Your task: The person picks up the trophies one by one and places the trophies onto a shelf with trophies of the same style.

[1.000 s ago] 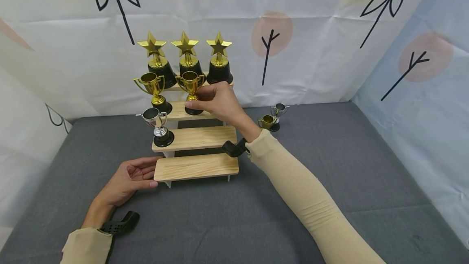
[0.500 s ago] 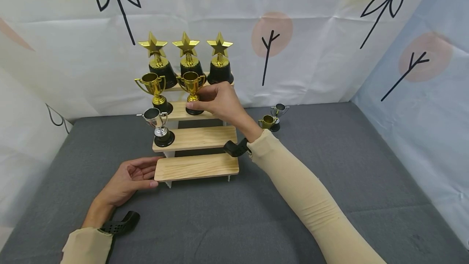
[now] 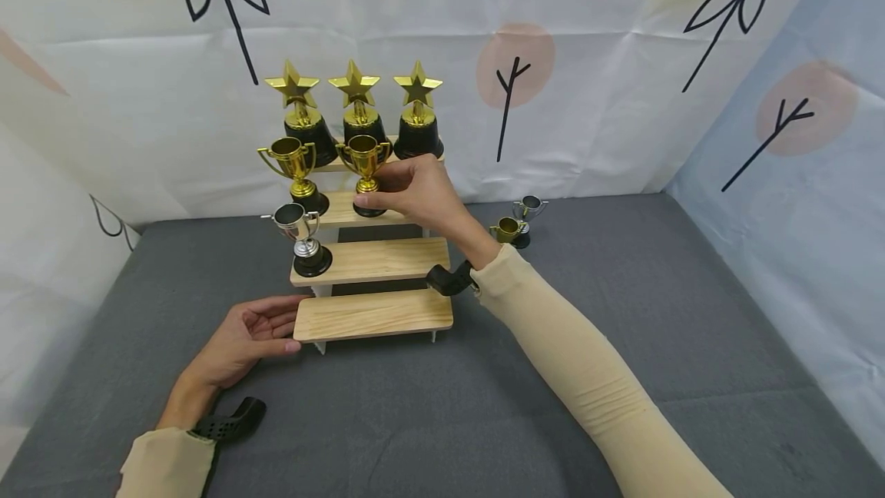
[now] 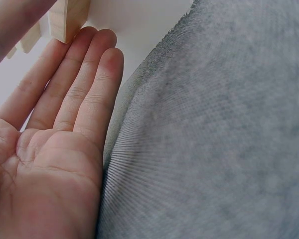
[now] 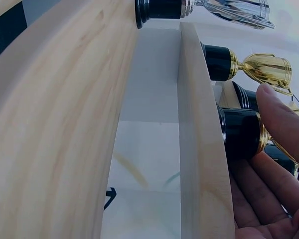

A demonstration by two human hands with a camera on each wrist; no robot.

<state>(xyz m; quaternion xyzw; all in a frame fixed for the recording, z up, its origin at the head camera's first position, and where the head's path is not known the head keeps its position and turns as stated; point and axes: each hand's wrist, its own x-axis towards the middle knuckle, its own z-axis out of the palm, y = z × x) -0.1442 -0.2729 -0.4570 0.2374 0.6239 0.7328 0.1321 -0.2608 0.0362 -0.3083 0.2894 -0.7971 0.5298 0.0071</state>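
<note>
My right hand (image 3: 425,192) holds a gold trophy cup (image 3: 364,154) near its black base, thumb in front. That base stands on the second-highest step of a wooden tiered shelf (image 3: 373,313). In the right wrist view the thumb and fingers are around the same trophy's base (image 5: 241,132). Left of it on that step is another gold trophy cup (image 3: 290,160). One step lower, at the left end, stands a silver trophy cup (image 3: 299,227). My left hand (image 3: 242,340) touches the bottom step's left end, its fingers (image 4: 84,99) fairly straight with the palm showing.
Three gold star trophies (image 3: 356,94) line the top step. To the right of the shelf, a small gold cup (image 3: 507,230) and a silver cup (image 3: 529,210) are close together on the grey cloth (image 3: 657,290). A printed white backdrop (image 3: 608,121) rises behind.
</note>
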